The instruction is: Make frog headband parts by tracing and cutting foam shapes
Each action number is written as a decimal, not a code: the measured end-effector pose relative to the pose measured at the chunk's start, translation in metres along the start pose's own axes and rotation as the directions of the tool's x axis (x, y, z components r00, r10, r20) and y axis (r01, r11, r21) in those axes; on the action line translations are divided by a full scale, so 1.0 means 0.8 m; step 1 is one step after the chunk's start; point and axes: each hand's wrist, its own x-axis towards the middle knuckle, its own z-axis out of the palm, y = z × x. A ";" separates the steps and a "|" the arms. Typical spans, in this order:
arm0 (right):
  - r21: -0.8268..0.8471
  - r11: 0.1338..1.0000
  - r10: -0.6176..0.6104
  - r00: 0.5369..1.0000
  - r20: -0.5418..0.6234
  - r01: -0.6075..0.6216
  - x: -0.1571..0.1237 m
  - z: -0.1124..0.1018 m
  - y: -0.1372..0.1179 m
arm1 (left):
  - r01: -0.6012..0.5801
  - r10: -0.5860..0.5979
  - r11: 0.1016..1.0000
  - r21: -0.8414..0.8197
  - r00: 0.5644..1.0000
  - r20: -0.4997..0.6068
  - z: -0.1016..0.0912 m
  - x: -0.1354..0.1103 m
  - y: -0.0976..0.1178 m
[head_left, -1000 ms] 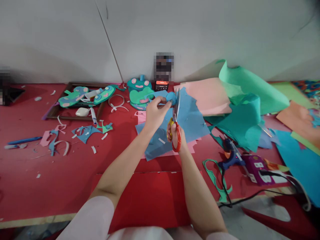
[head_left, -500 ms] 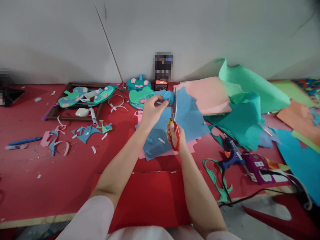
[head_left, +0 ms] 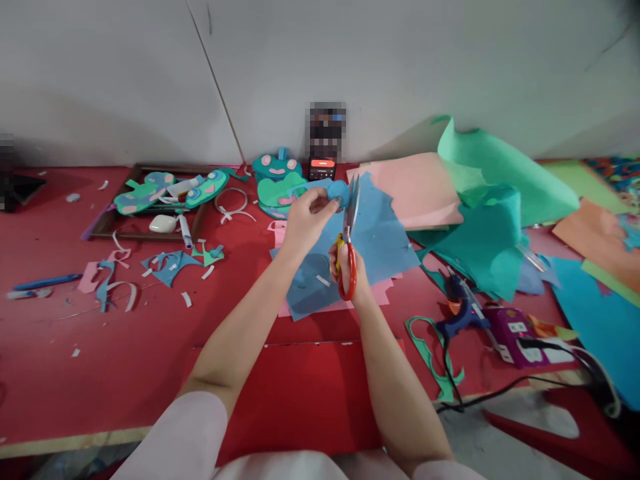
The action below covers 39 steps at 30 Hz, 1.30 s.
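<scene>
Pinched in the fingers of my left hand (head_left: pixel 311 217) is a small rounded blue felt piece (head_left: pixel 339 192). My right hand (head_left: pixel 353 275) grips scissors (head_left: pixel 349 257) with one red and one yellow handle loop. Their blades point away from me, slightly parted, just right of the felt piece; whether they touch it I cannot tell. Below both hands lies a blue felt sheet (head_left: pixel 380 227), with pink felt (head_left: pixel 383 291) showing under its edge. Left of my left hand rest green felt frog-like faces (head_left: pixel 280 190) with pink and blue parts.
A brown frame (head_left: pixel 135 233) holds felt pieces and a white case (head_left: pixel 163 224). Felt scraps (head_left: pixel 173 267) and a blue pen (head_left: pixel 47 282) lie left. Right are felt sheets (head_left: pixel 415 187), a glue gun (head_left: pixel 463 310), a purple power strip (head_left: pixel 515 337) and cables. A phone (head_left: pixel 325 140) leans on the wall.
The scissor blades have parted a little and turned slightly to the right, away from the blue felt piece. My left hand has barely moved.
</scene>
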 end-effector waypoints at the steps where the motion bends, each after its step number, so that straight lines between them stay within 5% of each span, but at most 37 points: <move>1: 0.005 1.000 0.002 1.000 0.001 -0.002 0.000 0.000 0.000 | 0.001 -0.001 1.000 -0.016 1.000 0.006 0.000 0.000 -0.001; 25: -0.066 0.997 -0.038 0.996 0.085 0.044 0.002 -0.006 0.004 | -0.006 0.000 0.997 -0.073 0.996 -0.087 0.006 -0.006 -0.005; 39: -0.038 0.999 -0.002 0.996 0.092 0.006 -0.002 -0.003 -0.006 | -0.098 0.109 0.990 0.102 0.989 -0.101 0.008 -0.009 -0.002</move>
